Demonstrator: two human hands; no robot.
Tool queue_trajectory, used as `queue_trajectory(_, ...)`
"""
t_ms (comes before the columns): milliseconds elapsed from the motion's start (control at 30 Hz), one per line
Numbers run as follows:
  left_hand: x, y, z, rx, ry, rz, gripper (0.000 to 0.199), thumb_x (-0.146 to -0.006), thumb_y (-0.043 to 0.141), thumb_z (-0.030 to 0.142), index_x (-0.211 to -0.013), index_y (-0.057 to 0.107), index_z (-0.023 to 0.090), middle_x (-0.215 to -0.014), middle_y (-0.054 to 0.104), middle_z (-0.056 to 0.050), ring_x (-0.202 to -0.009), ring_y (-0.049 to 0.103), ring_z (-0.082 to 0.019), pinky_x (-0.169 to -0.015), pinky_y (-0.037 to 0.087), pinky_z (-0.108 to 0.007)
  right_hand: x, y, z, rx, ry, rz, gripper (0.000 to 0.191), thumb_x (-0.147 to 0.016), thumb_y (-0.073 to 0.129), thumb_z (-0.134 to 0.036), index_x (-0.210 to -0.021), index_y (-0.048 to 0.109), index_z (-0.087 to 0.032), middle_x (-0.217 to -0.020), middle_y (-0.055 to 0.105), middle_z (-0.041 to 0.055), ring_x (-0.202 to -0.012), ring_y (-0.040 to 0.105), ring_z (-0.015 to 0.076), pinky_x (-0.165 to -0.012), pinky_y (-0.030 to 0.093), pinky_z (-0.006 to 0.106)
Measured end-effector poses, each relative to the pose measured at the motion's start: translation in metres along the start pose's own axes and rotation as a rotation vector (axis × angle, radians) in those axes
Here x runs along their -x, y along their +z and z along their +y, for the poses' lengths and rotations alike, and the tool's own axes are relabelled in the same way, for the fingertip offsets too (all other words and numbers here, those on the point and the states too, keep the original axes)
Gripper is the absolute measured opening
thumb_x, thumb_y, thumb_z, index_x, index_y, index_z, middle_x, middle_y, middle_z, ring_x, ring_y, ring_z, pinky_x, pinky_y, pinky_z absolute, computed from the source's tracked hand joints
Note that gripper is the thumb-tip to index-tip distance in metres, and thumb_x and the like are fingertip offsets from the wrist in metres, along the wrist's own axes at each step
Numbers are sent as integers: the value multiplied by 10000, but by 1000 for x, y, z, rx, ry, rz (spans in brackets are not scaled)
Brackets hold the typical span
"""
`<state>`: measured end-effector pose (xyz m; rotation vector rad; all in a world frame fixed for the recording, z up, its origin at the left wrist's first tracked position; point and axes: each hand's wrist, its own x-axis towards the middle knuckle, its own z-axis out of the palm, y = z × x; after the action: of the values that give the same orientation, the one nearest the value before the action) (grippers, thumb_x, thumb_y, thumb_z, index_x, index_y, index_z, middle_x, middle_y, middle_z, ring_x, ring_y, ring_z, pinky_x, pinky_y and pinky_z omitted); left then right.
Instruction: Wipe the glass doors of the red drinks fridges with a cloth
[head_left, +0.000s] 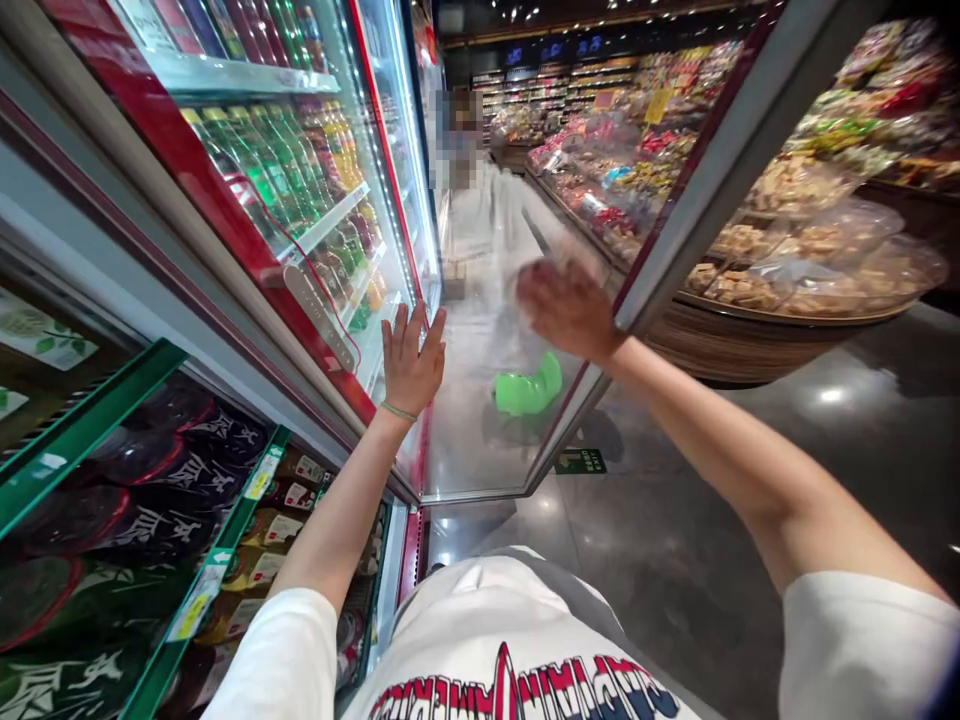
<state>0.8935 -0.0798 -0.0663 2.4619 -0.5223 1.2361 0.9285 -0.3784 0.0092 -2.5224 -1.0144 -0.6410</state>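
Note:
An open glass door (pixel 480 460) with a metal and dark red frame stands in front of me, beside a drinks cooler. My left hand (pixel 414 365) is raised near the cooler's red edge, fingers spread and holding nothing; a thin green band circles the wrist. Whether it touches the glass, I cannot tell. My right hand (pixel 562 300) is at the door frame's inner side, smeared by motion, its fingers blurred. A bright green shape (pixel 529 388) shows through the glass. A long handle (pixel 319 315) is on the red-framed door at the left.
Shelves of dark bottles (pixel 157 470) with green price rails (pixel 217 570) are at the lower left. Behind the glass a person in light clothing (pixel 495 220) stands. Bins of packaged snacks (pixel 810 260) are on the right, above a shiny floor (pixel 675 480).

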Motion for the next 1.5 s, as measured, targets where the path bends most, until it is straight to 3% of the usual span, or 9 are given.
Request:
queue_trajectory(100, -12, 6, 11, 10, -1, -2, 495, -1063, 391, 378, -1501, 539, 201, -1632, 419, -147, -1608, 134, -289, -1309, 29, -569, -35, -44, 16, 323, -10, 358, 635, -1065, 381, -397, -1639, 247, -161, -1730, 225, 70, -1623, 53, 268, -1320, 16, 575)
queue_trajectory(167, -16, 10, 15, 16, -5, -2, 498, -1062, 395, 381, -1505, 535, 202, -1636, 412, -145, -1608, 130, -293, -1308, 31, -571, -38, -34, 26, 466, 17, 536, 659, -1064, 346, -430, -1626, 261, -97, -1717, 245, 134, -1621, 67, 293, -1316, 71, 601)
queue_trajectory(400, -12, 21, 10, -38, -5, -3, 514, -1048, 440, 378, -1528, 508, 208, -1663, 360, -142, -1610, 108, -305, -1311, 40, -571, 84, 152, 38, 235, 365, 491, 545, -977, 380, -397, -1365, 587, -76, -1476, 542, 263, -1498, 388, 403, -1178, 391, 675)
queue_trajectory(500, -10, 24, 6, -102, 38, 21, 522, -1041, 468, 350, -1546, 482, 220, -1664, 358, -139, -1609, 109, -296, -1315, 75, -555, 123, 196, 38, 183, 430, 510, 536, -937, 414, -364, -1360, 567, -73, -1476, 521, 289, -1449, 437, 444, -1103, 446, 711)
queue_trajectory(600, -11, 25, 4, -135, 61, 38, 528, -1033, 489, 337, -1549, 477, 227, -1656, 374, -138, -1607, 124, -297, -1315, 98, -557, 104, 187, 50, 170, 443, 549, 589, -931, 403, -370, -1428, 502, -70, -1545, 450, 285, -1488, 379, 447, -1103, 422, 742)
queue_trajectory(867, -13, 27, -2, -148, 53, 61, 516, -1016, 515, 313, -1529, 503, 260, -1613, 450, -122, -1589, 217, -283, -1312, 145, -556, -37, 59, 62, 48, 290, 802, 833, -918, 474, -465, -1600, 328, -9, -1695, 225, 231, -1593, 102, 442, -1251, 170, 718)
queue_trajectory(1233, -1, -24, -56, -274, 4, 162, 542, -1003, 552, 276, -1540, 482, 254, -1615, 443, -151, -1595, 202, -303, -1294, 170, -586, -40, 204, -44, 48, -150, 442, 616, -946, 521, -319, -1558, 476, -275, -1516, 578, 122, -1421, 532, 335, -1255, 316, 608)
queue_trajectory(1367, 6, -48, -82, -318, -14, 199, 533, -1000, 554, 254, -1529, 494, 217, -1614, 431, -189, -1595, 207, -317, -1274, 208, -598, -41, 215, -64, 145, -306, 345, 666, -940, 562, -419, -1576, 447, -260, -1504, 593, 119, -1380, 573, 311, -1209, 414, 532)
queue_trajectory(1500, 7, -57, -96, -321, 6, 228, 526, -996, 554, 234, -1520, 501, 239, -1614, 431, -184, -1597, 201, -309, -1257, 261, -590, -52, 185, -42, 161, -262, 389, 679, -907, 586, -466, -1538, 497, -233, -1522, 564, 163, -1418, 520, 375, -1205, 376, 618)
